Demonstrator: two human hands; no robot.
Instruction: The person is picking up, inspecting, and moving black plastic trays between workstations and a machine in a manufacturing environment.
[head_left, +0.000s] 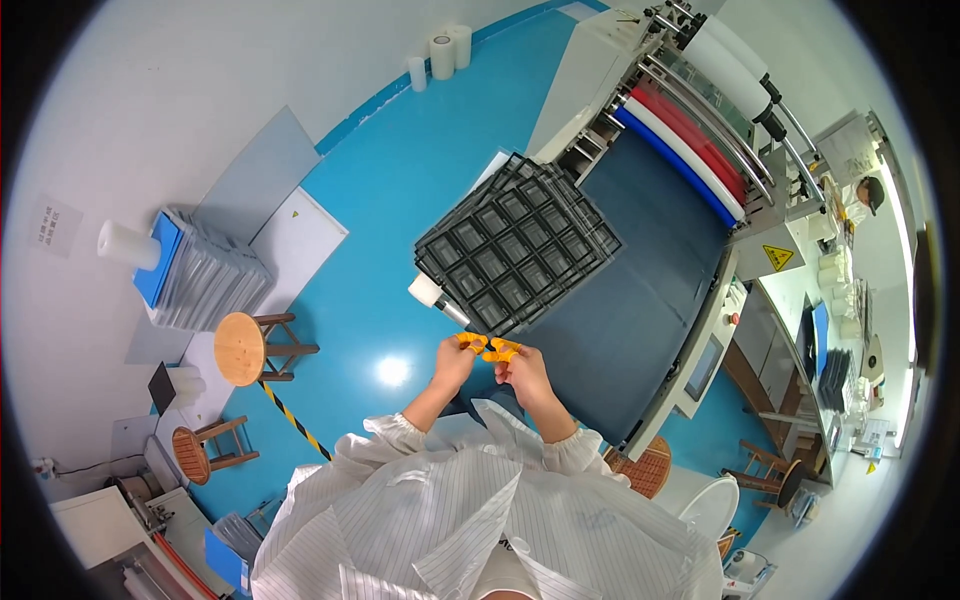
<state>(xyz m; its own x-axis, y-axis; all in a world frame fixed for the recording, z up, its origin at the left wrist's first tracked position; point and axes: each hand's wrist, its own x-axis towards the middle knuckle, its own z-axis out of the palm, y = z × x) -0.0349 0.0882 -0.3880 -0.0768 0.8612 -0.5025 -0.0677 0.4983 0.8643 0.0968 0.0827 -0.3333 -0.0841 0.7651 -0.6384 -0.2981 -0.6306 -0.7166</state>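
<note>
My left hand (455, 362) and my right hand (522, 368) meet in front of my body, with yellow finger covers on the fingertips. Both are closed in a pinch, fingertips close together. A small dark spot shows between them, too small to name. Just beyond the hands lies a stack of black gridded trays (512, 240), partly over the left edge of a dark machine belt (640, 270). Beside the trays' near left corner is a white roller (425, 290) on a metal shaft.
Red, white and blue rollers (685, 150) cross the machine's far end. Its control panel (705, 365) lies on the right. Round wooden stools (240, 348) stand at left, near stacked clear sheets (215, 275). Another person (866, 195) is at the far right by a long bench.
</note>
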